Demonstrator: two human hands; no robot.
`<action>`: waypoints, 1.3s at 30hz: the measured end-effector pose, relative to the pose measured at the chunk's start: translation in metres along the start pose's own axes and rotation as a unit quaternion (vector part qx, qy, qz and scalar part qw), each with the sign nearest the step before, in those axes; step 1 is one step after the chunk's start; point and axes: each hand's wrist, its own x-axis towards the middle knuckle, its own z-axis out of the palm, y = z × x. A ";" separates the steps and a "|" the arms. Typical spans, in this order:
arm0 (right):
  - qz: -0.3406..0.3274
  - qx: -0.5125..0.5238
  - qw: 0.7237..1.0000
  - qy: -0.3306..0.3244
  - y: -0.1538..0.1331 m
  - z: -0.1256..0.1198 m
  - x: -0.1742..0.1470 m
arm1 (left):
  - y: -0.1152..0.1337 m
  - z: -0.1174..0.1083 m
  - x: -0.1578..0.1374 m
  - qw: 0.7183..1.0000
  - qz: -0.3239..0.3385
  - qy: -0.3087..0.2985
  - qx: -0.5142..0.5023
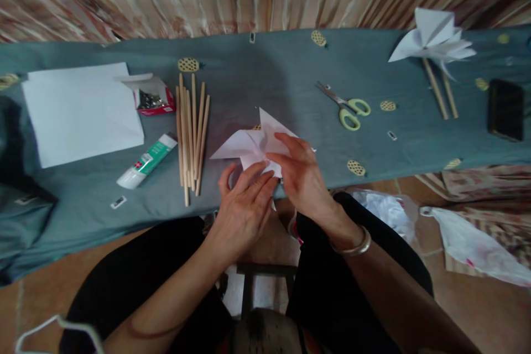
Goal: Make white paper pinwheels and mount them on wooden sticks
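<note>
Grasping folded white paper pinwheel (pixel 236 146) by front edge of grey-green cloth (pixel 286 72), w/ L hand (pixel 244 207) fingers pressed nr its centre & R hand (pixel 305 180) fingers holding its R side. Can see wooden sticks (pixel 191 138) just L of it, then glue tube (pixel 148 160), open red box (pixel 170 100) w/ small metal bits (pixel 150 100) & blank sheets (pixel 78 110); also green-handled scissors (pixel 341 103) up R, stick-mounted pinwheels (pixel 435 33) & dark phone (pixel 506 110) far R.
</note>
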 end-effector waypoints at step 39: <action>0.058 0.017 0.997 0.048 0.019 -0.033 -0.041 | -0.013 -0.009 0.005 0.997 0.004 0.060 0.048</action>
